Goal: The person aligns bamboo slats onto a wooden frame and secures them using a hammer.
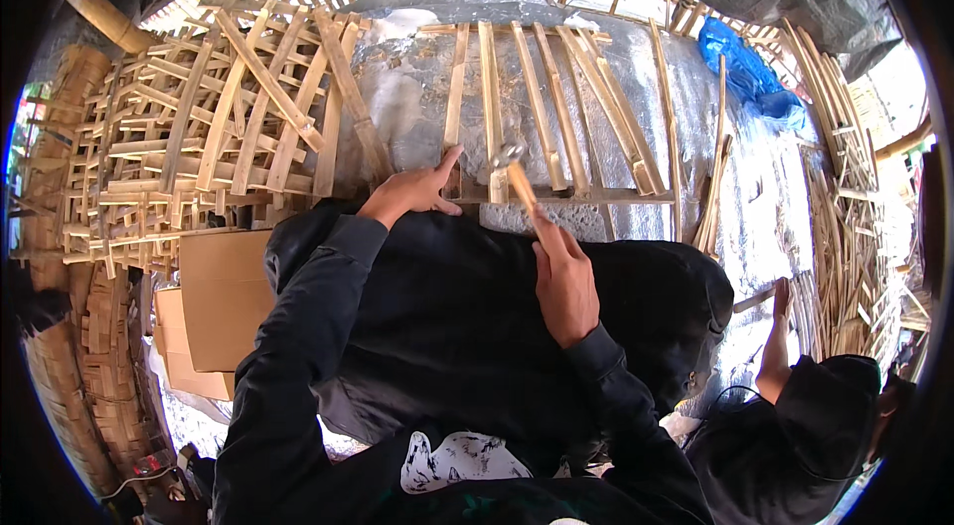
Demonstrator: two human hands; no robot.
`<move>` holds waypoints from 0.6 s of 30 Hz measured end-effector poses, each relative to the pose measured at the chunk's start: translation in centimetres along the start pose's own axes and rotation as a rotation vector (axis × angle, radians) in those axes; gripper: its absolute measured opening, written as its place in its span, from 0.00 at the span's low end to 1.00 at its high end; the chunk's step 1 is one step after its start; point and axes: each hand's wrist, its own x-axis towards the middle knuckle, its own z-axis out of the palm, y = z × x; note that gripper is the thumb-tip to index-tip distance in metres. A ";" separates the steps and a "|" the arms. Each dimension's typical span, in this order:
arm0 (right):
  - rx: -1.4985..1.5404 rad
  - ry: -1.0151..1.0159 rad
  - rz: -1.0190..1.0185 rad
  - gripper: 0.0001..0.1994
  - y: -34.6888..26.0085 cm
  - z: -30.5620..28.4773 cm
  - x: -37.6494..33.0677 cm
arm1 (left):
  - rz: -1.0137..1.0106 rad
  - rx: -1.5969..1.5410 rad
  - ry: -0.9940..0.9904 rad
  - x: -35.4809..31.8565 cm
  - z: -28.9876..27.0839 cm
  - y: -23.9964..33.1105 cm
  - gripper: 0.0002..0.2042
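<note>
My right hand [568, 289] is closed around the wooden handle of a hammer [522, 187]. The hammer's metal head is raised over the near ends of the bamboo slats, close to one upright slat [490, 108]. To its left, my left hand [412, 193] grips the near end of another bamboo slat [457, 93], with finger and thumb on either side of it. That end rests at a crosswise strip [586, 196] running in front of my lap. Several more slats lie side by side toward a far crosspiece [512, 31]. A grey block [556, 219] sits under the near strip.
Woven bamboo lattices [149, 148] are piled at left, above cardboard boxes [227, 297]. A blue plastic bag [745, 78] and bundled bamboo strips [845, 217] are at right. Another person [805, 426] in black works at lower right, one hand on a strip. Silver sheeting [397, 78] covers the ground.
</note>
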 end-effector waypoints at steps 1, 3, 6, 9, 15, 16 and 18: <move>0.035 0.078 0.031 0.23 -0.7 -0.3 -0.1 | -0.048 -0.013 -0.065 0.2 -0.8 0.9 0.61; 0.012 0.108 0.054 0.23 -0.3 -0.3 -0.5 | -0.093 -0.026 -0.134 -0.1 -1.3 2.0 0.61; -0.128 -0.042 0.026 0.30 2.7 1.1 -0.9 | -0.081 -0.018 -0.116 0.1 -1.1 1.5 0.60; -0.062 -0.098 -0.004 0.29 2.6 0.9 -0.3 | 0.015 0.002 0.005 -0.2 -0.2 -0.3 0.59; -0.048 0.138 -0.044 0.26 0.1 0.2 -0.2 | -0.052 0.005 -0.104 -0.3 -1.3 1.4 0.60; -0.112 0.036 0.008 0.27 1.0 0.1 -0.5 | -0.080 -0.015 -0.143 0.0 -1.9 2.5 0.60; -0.182 -0.121 0.017 0.28 2.7 0.9 -0.8 | -0.118 -0.028 -0.179 0.0 -1.9 2.3 0.60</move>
